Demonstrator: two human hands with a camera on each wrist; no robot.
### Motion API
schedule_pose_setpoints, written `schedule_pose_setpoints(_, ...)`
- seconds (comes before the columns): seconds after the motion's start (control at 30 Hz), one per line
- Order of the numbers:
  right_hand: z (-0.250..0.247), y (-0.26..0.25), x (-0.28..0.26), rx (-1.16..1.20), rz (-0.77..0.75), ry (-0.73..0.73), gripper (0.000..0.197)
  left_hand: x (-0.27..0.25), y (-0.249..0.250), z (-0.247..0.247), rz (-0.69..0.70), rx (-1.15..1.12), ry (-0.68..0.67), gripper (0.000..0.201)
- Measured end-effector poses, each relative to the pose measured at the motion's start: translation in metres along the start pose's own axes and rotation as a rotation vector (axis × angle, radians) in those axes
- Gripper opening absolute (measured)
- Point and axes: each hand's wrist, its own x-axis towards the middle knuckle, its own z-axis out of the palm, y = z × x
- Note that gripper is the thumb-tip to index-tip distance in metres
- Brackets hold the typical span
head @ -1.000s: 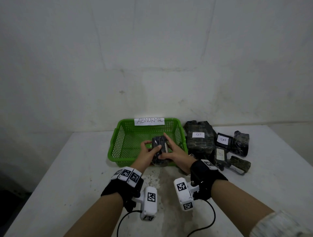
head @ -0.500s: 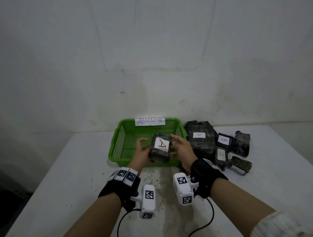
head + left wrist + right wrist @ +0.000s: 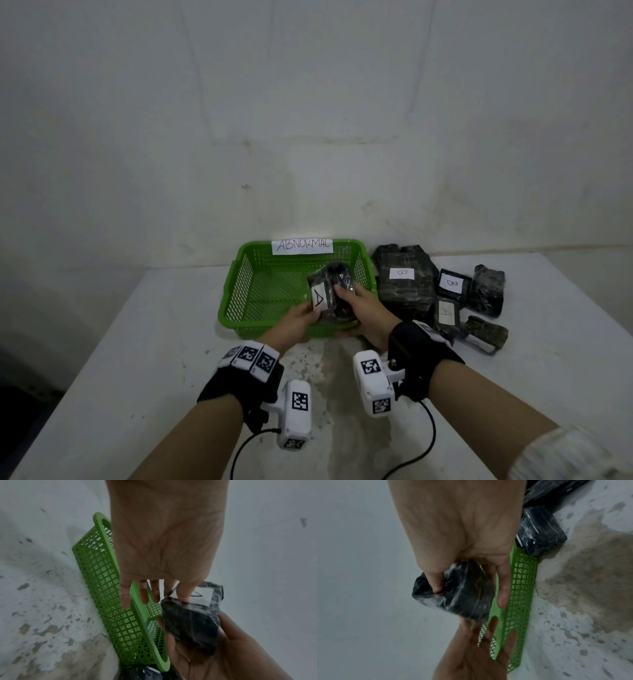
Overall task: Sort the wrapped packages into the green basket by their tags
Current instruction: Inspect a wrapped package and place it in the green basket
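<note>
A dark plastic-wrapped package (image 3: 337, 291) with a white tag reading "A" (image 3: 318, 298) hangs tilted over the near right part of the green mesh basket (image 3: 239, 274), which carries an "ABNORMAL" label (image 3: 302, 245). My right hand (image 3: 366, 306) grips the package (image 3: 465, 596), thumb on top and fingers underneath. My left hand (image 3: 294, 322) is spread with straight fingers; in the left wrist view its thumb (image 3: 184, 592) touches the package (image 3: 192, 626) beside the tag. Nothing lies inside the basket (image 3: 102, 588).
Right of the basket lies a pile of wrapped packages: a large one tagged "B" (image 3: 404, 291), a small "B" one (image 3: 454, 284), an "A" one (image 3: 445, 313), and two dark ones (image 3: 488, 289) (image 3: 484, 334). The stained white table (image 3: 137, 359) meets a wall behind.
The package was turned so its "A" tag showed, then carried right and tilted over the basket. My left hand's fingers have loosened from it; the right hand keeps its grip.
</note>
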Motion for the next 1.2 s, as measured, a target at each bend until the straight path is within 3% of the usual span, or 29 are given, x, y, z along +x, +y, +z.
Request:
schedule_pose_setpoints(0.07, 0.006, 0.001, -0.002, -0.048, -0.096, 0.018, 0.022, 0.002, 0.003, 0.003, 0.054, -0.094, 0.066, 0.055)
schedule_pose_setpoints(0.13, 0.009, 0.002, -0.001, -0.088, -0.188, 0.016, 0.031, 0.004, 0.005, 0.004, 0.071, -0.221, 0.103, 0.066)
schedule_pose_setpoints(0.23, 0.014, 0.002, -0.001, -0.166, -0.241, -0.03, 0.039, 0.003, 0.01, 0.006, 0.079, -0.325, 0.11, 0.054)
schedule_pose_setpoints(0.4, 0.016, 0.001, 0.0, -0.214, -0.259, 0.023, 0.036, -0.001, 0.013, 0.01, 0.191, -0.261, 0.061, 0.053)
schedule_pose_setpoints(0.53, 0.018, 0.004, 0.004, -0.423, -0.331, 0.16, 0.031, -0.003, 0.011, 0.009, 0.104, -0.258, -0.006, 0.055)
schedule_pose_setpoints(0.67, 0.018, 0.006, 0.004, -0.498, -0.336, 0.197, 0.031, -0.003, 0.011, 0.012, 0.073, -0.242, 0.003, 0.053)
schedule_pose_setpoints(0.83, 0.015, 0.005, 0.001, -0.4, -0.295, 0.106, 0.041, 0.002, 0.012, 0.014, 0.153, -0.28, 0.104, 0.051)
schedule_pose_setpoints(0.93, 0.015, 0.004, -0.004, -0.492, -0.332, 0.056, 0.046, 0.006, 0.014, 0.012, 0.119, -0.285, 0.13, 0.052)
schedule_pose_setpoints(1.03, 0.017, 0.004, -0.005, -0.592, -0.358, 0.097, 0.044, 0.008, 0.013, 0.013, 0.119, -0.244, 0.126, 0.054)
schedule_pose_setpoints(1.2, 0.017, 0.007, -0.004, -0.561, -0.319, 0.004, 0.043, 0.009, 0.007, 0.014, 0.069, -0.222, 0.203, 0.05)
